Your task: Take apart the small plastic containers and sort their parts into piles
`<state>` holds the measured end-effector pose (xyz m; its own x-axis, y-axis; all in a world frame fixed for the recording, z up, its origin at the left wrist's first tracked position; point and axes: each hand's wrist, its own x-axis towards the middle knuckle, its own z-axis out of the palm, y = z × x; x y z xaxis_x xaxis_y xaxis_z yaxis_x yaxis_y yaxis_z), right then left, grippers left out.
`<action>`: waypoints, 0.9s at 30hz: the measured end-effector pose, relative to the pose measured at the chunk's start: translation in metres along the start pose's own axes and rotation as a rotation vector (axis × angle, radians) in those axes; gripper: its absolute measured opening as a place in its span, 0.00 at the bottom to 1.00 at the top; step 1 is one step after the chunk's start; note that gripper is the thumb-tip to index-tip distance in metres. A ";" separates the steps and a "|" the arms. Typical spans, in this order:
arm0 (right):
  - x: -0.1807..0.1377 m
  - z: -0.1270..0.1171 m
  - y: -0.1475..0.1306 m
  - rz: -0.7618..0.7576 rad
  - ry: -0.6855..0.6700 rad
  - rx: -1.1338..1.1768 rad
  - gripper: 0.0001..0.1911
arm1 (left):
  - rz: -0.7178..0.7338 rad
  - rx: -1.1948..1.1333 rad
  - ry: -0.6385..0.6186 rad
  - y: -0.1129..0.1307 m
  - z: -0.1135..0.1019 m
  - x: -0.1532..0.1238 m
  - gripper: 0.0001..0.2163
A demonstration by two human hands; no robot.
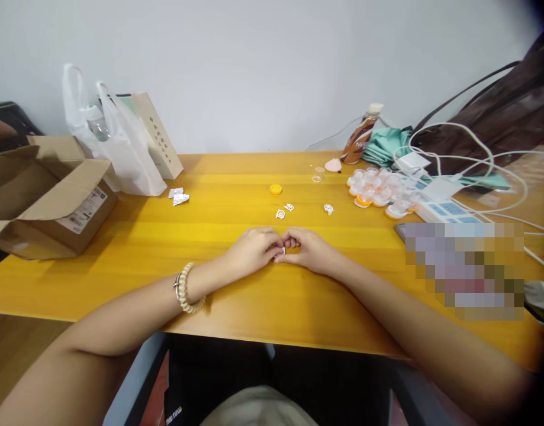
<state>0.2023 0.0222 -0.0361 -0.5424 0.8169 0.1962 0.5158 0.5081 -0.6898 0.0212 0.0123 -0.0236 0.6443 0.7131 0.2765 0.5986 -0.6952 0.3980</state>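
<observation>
My left hand (257,248) and my right hand (311,251) meet over the middle of the wooden table, fingertips close together. Both are closed on a small white piece (279,251), mostly covered by the fingers, so its full shape is hidden. Just beyond them lie two small white wheel-shaped parts, one (280,214) nearer and one (289,207) right behind it. Another white part (328,209) rests farther right. A round yellow cap (276,189) sits behind these, and a clear round cover (316,177) lies toward the back right.
Several clear and orange round capsules (378,189) cluster at the right, by a power strip (447,210) with cables. A bottle (361,135) stands behind. An open cardboard box (76,207), white plastic bag (129,148) and crumpled foil (179,197) are left. A pixelated area covers the right front.
</observation>
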 end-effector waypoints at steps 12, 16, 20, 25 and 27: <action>-0.002 0.000 -0.001 0.000 0.000 -0.010 0.08 | 0.025 0.159 0.083 0.001 0.004 0.000 0.06; -0.002 0.000 -0.002 0.000 0.005 -0.013 0.08 | 0.016 0.060 0.099 0.000 0.005 0.001 0.06; -0.002 0.000 -0.002 -0.002 -0.001 0.013 0.12 | 0.035 0.063 0.143 -0.012 -0.009 0.003 0.08; -0.002 -0.001 -0.001 0.029 -0.018 0.005 0.14 | 0.098 0.503 0.169 -0.046 -0.039 0.003 0.09; -0.003 -0.001 -0.001 0.037 -0.024 -0.001 0.14 | 0.170 0.625 0.097 -0.056 -0.045 0.002 0.11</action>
<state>0.2040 0.0200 -0.0351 -0.5388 0.8282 0.1542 0.5360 0.4782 -0.6957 -0.0320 0.0568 -0.0060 0.7260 0.5732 0.3801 0.6749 -0.7001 -0.2333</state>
